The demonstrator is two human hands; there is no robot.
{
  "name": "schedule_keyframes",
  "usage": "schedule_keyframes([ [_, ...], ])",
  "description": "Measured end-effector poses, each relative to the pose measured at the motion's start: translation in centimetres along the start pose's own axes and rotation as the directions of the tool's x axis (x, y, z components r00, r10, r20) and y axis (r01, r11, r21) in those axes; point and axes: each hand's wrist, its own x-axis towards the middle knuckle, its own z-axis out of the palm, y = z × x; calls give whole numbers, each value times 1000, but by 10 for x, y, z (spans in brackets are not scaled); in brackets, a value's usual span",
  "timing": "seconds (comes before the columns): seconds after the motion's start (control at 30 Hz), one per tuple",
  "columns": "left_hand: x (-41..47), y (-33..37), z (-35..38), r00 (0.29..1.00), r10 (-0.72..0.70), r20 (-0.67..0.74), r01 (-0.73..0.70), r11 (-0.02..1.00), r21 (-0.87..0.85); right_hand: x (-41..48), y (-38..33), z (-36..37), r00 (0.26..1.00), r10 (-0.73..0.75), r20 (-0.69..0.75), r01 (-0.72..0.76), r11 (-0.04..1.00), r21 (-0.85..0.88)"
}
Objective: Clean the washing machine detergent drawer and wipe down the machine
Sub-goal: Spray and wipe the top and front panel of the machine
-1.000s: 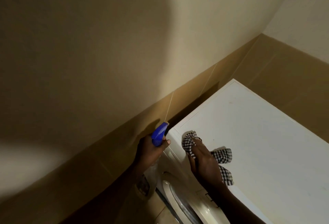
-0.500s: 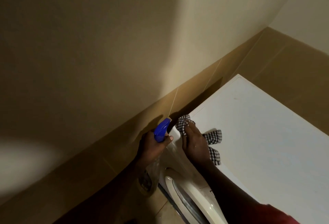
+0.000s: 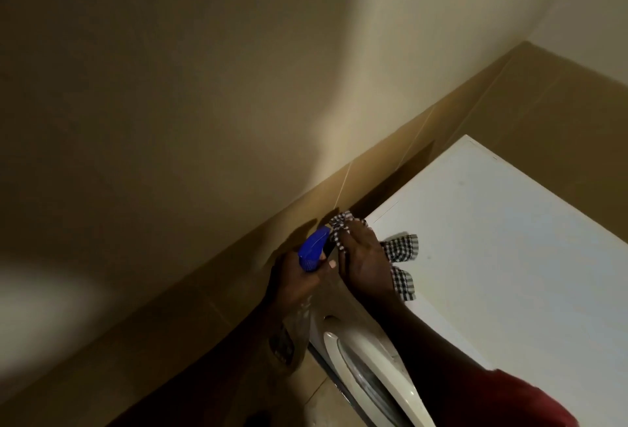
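Note:
A white front-loading washing machine (image 3: 492,256) fills the lower right, its round door (image 3: 367,369) below my arms. My right hand (image 3: 365,262) presses a black-and-white checked cloth (image 3: 401,248) against the machine's top front-left corner. Just left of it, my left hand (image 3: 295,279) grips a clear spray bottle by its blue trigger head (image 3: 312,248); the bottle's body (image 3: 289,335) hangs down beside the machine. The detergent drawer is hidden under my right hand.
A beige wall (image 3: 204,87) runs close along the machine's left side, with a darker tiled band (image 3: 390,161) lower down. A narrow dark gap (image 3: 394,178) separates machine and wall. Tiled floor (image 3: 319,403) shows at the bottom.
My right hand has slid the cloth up and left to the machine's corner. The left hand holds the spray bottle in about the same place.

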Motion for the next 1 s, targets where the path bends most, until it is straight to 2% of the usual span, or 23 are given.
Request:
schedule_keyframes([
  [0.17,-1,0,-8,1000,-3,-13,3,1000,-6,-32,-4,-1,1000,-14,-12,14,1000,8],
  [0.37,1,-4,-20,999,51,2,-51,999,18,11,0,-16,997,65,-27,-65,998,25],
  [0.5,0,-8,-23,998,54,14,-54,998,21,-39,0,-16,998,62,-5,-62,998,9],
  [0.6,0,-6,-19,998,7,64,-8,1000,17,-70,8,-27,999,32,-2,-32,999,0],
  [0.8,-5,-14,-6,991,-22,132,24,1000,-10,-31,-3,-42,994,110,3,-110,994,-2],
  [1.0,-12,-25,6,986,-61,158,53,997,53,-100,-10,-45,988,153,-18,-153,988,-12],
])
